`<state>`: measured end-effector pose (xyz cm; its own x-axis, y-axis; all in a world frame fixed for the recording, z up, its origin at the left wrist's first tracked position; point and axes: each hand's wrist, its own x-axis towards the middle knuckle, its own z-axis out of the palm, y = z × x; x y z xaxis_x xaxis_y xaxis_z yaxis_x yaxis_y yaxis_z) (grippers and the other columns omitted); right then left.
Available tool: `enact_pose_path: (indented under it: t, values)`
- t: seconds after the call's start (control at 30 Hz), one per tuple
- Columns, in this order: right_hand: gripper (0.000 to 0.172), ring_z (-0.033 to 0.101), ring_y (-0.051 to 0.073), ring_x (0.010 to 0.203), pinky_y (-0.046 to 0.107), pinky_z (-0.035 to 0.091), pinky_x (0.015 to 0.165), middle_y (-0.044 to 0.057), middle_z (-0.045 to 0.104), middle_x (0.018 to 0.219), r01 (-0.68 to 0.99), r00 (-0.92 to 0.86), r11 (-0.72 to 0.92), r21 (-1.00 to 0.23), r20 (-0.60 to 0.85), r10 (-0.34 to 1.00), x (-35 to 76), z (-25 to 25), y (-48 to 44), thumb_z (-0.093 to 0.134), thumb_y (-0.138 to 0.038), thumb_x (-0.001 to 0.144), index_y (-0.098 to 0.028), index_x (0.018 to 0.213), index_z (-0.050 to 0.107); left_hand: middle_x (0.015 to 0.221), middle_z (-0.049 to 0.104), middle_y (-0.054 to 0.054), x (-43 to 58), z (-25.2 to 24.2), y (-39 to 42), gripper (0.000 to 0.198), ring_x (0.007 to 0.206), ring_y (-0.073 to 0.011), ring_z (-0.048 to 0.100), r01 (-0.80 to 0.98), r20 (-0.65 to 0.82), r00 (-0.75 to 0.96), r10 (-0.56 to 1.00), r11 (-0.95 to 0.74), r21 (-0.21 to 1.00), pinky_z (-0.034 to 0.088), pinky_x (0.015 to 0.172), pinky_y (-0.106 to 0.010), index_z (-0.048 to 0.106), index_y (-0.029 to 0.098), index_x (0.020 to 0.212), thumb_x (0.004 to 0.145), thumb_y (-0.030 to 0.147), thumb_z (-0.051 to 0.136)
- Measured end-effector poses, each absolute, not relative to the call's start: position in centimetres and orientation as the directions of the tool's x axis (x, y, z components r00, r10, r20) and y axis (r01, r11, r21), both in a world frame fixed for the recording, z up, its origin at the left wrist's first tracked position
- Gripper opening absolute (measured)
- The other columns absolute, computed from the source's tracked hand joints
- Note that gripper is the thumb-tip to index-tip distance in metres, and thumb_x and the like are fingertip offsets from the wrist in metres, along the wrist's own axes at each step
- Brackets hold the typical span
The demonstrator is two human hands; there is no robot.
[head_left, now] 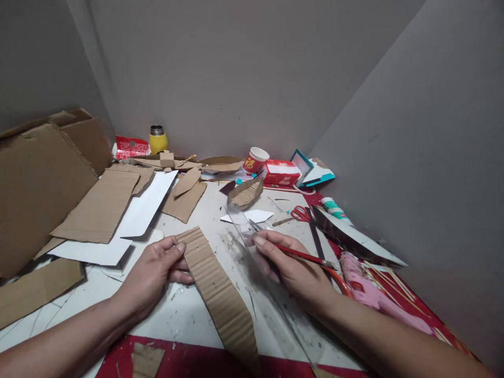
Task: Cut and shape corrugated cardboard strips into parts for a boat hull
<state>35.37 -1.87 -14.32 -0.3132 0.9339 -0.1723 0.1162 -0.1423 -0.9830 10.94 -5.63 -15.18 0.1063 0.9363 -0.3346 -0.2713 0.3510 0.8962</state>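
Observation:
My left hand (159, 270) is closed on the upper end of a corrugated cardboard strip (220, 296), thumb on top. The strip slants down toward the table's near edge, its ribbed side up. In my right hand (289, 265) are a red and black pencil (301, 253), pointing to the upper left, and a clear plastic ruler (281, 310). The ruler runs beside the strip, apart from it, and is hard to see against the white surface. Beyond my hands lie a small boat-shaped cardboard piece (246, 194) and a pointed white paper piece (252, 216).
Cardboard sheets (100, 202) and white paper (147, 207) pile up at left, beside a large cardboard box (43, 184). Red-handled scissors (301, 213), a pink glue gun (364, 286) and wooden sticks (394, 289) lie at right. A paper cup (255, 160) and yellow bottle (158, 142) stand behind.

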Motion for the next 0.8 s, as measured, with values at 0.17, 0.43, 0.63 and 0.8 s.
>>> enact_pose_path:
  t: [0.17, 0.43, 0.63, 0.8]
  values:
    - [0.038, 0.042, 0.009, 0.050, 0.021, 0.031, 0.046, -0.004, 0.053, 0.062, 0.185, -0.324, -0.026, -0.982, -0.086, 0.942, 35.0, -13.6, -2.2, 0.059, -0.047, 0.089, -0.016, 0.110, 0.060, 0.077, 0.070, -0.003, 10.9, -15.6, -5.7, 0.020, 0.067, -0.0112, 0.065, -0.282, -0.337, 0.110, 0.935, 0.355, 0.891, 0.058, 0.061, -0.021, 0.068, 0.015, 0.098, 0.087, 0.032, 0.065]
    - [0.046, 0.049, 0.010, 0.060, 0.023, 0.040, 0.055, -0.002, 0.054, 0.077, 0.180, -0.372, 0.018, -0.983, -0.052, 0.927, 34.3, -13.5, -3.4, 0.070, -0.040, 0.079, -0.018, 0.120, 0.062, 0.093, 0.074, -0.011, 11.2, -15.4, -5.6, 0.036, 0.073, -0.0142, 0.067, -0.264, -0.328, 0.147, 0.933, 0.356, 0.896, 0.056, 0.062, -0.022, 0.066, 0.013, 0.113, 0.088, 0.038, 0.063]
    - [0.050, 0.046, 0.011, 0.054, 0.024, 0.038, 0.050, 0.001, 0.060, 0.078, 0.196, -0.279, 0.011, -0.980, -0.045, 0.959, 34.4, -13.1, -3.1, 0.063, -0.044, 0.084, -0.017, 0.125, 0.056, 0.085, 0.072, -0.007, 11.1, -15.6, -5.7, 0.029, 0.069, -0.0136, 0.066, -0.301, -0.318, 0.137, 0.938, 0.345, 0.889, 0.056, 0.060, -0.022, 0.066, 0.014, 0.104, 0.087, 0.037, 0.064]
    - [0.048, 0.047, 0.012, 0.055, 0.025, 0.039, 0.053, 0.001, 0.061, 0.074, 0.186, -0.303, -0.016, -0.982, -0.073, 0.950, 34.2, -12.8, -2.9, 0.059, -0.044, 0.087, -0.015, 0.125, 0.056, 0.075, 0.069, -0.003, 11.1, -15.5, -5.8, 0.023, 0.066, -0.0126, 0.065, -0.292, -0.312, 0.134, 0.941, 0.338, 0.895, 0.057, 0.060, -0.023, 0.065, 0.014, 0.094, 0.086, 0.036, 0.065]
